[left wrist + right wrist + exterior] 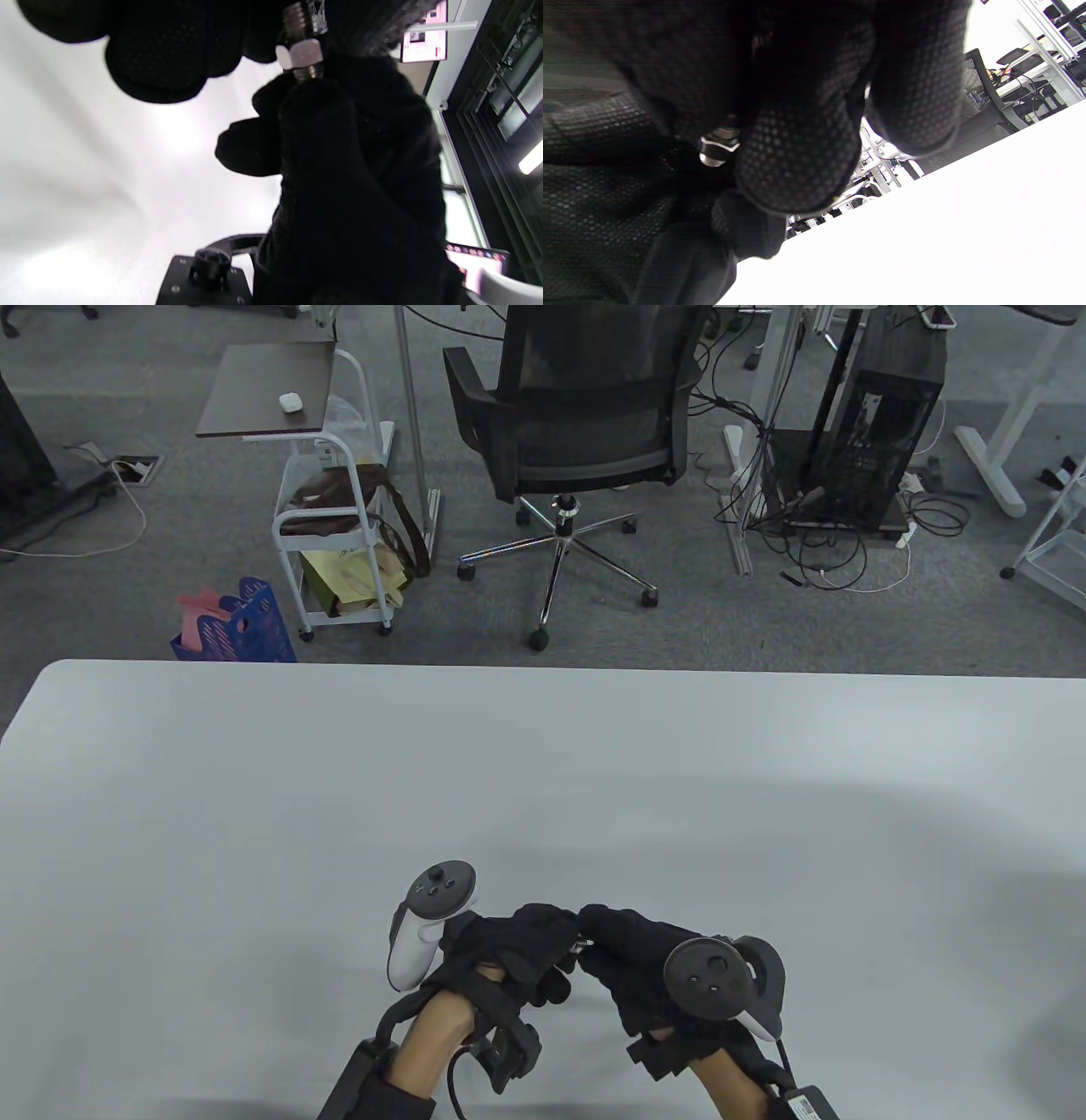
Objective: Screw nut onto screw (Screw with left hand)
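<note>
My two gloved hands meet low over the front middle of the white table (254,814). Between their fingertips is a threaded metal screw (302,17) with a silver hex nut (302,54) on its thread. My left hand (567,937) pinches the screw at one end, its fingers (161,55) curled beside it. My right hand (592,943) pinches the other end just past the nut, fingertips (309,97) right against it. In the table view only a glint of the screw (582,943) shows. In the right wrist view the nut (717,148) peeks out between dark fingers (797,161).
The table's far edge (543,666) runs across the middle of the table view. Beyond it stand an office chair (585,432), a white cart (339,543) and a blue basket (242,623) on the floor.
</note>
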`<action>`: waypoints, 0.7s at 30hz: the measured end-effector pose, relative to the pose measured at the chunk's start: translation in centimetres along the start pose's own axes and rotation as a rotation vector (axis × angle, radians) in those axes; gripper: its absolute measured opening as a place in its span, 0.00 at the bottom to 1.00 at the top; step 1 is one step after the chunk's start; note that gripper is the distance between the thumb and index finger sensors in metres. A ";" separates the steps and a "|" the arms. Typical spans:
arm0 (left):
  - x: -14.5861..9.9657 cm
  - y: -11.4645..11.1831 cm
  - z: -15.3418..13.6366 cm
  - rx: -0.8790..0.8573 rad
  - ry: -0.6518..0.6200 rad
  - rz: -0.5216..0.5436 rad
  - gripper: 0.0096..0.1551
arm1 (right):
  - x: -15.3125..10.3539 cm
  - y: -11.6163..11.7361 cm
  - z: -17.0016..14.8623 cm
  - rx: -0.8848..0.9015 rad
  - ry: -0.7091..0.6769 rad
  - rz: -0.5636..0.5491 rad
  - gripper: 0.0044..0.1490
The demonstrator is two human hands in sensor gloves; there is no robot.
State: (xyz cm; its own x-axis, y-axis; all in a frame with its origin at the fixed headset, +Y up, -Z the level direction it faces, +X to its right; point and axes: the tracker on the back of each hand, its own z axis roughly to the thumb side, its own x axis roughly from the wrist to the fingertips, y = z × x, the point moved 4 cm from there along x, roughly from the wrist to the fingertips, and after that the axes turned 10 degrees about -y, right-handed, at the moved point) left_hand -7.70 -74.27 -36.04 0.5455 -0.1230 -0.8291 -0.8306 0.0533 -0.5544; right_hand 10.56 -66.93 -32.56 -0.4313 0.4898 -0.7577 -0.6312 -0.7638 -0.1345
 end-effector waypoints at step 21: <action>0.0 -0.1 0.4 0.001 -0.027 -0.013 0.35 | 0.0 -0.1 0.2 -0.014 -0.010 -0.004 0.30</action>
State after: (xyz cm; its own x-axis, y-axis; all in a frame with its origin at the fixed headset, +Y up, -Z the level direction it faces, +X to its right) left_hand -7.61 -73.92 -36.02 0.5587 -0.0970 -0.8237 -0.8235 0.0531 -0.5649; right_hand 10.52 -66.77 -32.40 -0.4355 0.4967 -0.7507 -0.6238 -0.7678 -0.1461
